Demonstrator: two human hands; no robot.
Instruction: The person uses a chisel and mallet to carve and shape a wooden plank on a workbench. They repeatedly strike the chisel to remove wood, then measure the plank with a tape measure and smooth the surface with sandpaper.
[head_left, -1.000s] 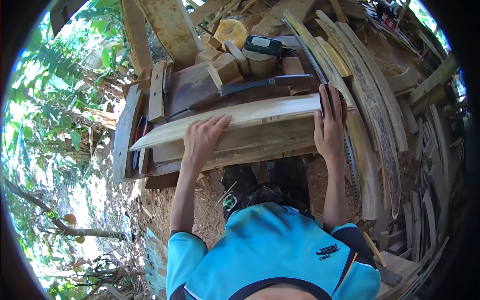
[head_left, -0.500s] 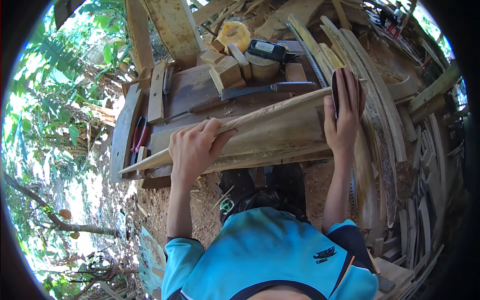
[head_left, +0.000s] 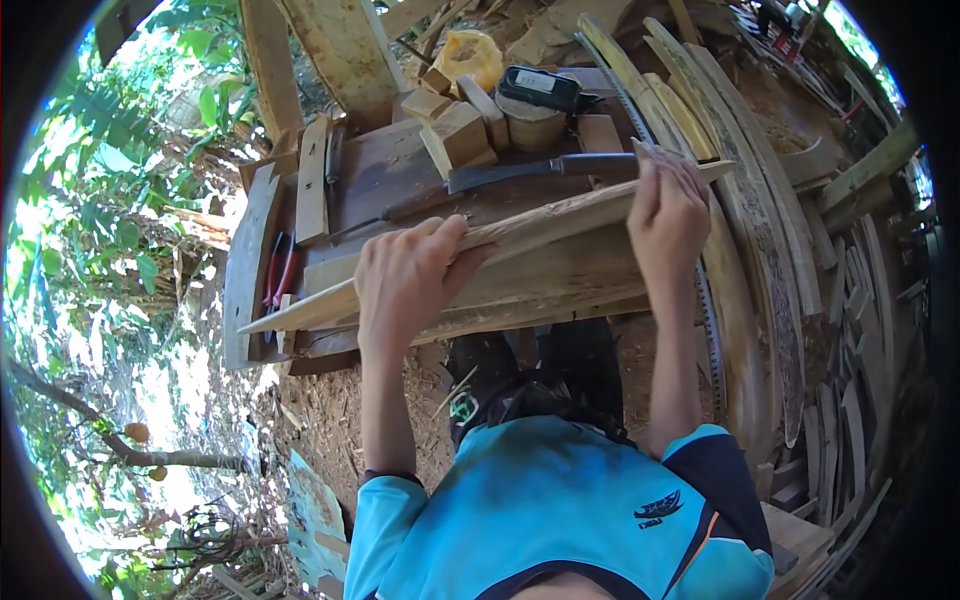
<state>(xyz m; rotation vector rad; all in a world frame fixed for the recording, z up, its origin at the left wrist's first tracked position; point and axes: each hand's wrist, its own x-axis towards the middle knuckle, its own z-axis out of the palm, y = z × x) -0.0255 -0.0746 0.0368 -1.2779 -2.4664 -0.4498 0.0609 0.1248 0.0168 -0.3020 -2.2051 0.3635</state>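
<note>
A long, thin wooden piece [head_left: 560,216] lies aslant in front of me, tapering to a point at its left end. My left hand [head_left: 408,278] is closed around its upper edge, left of the middle. Near the right end, my right hand [head_left: 670,222] bends over the same edge. Its fingers press a thin sheet of sandpaper [head_left: 655,152], mostly hidden now, against the wood. Behind the piece lie a broad-bladed chisel [head_left: 510,174] with a dark handle and a thin tool with a wooden handle [head_left: 425,205].
On the workbench [head_left: 375,175] rest wood blocks [head_left: 460,138] and a dark case [head_left: 540,90] atop a round wooden piece. Red-handled pliers [head_left: 284,270] lie at its left. Long curved planks [head_left: 755,240] stretch along the right, beside a saw blade [head_left: 712,340].
My right hand has gone from upright, straight fingers holding the sheet to bent fingers over the wood's edge, slightly left. My left hand has shifted a little right along the piece.
</note>
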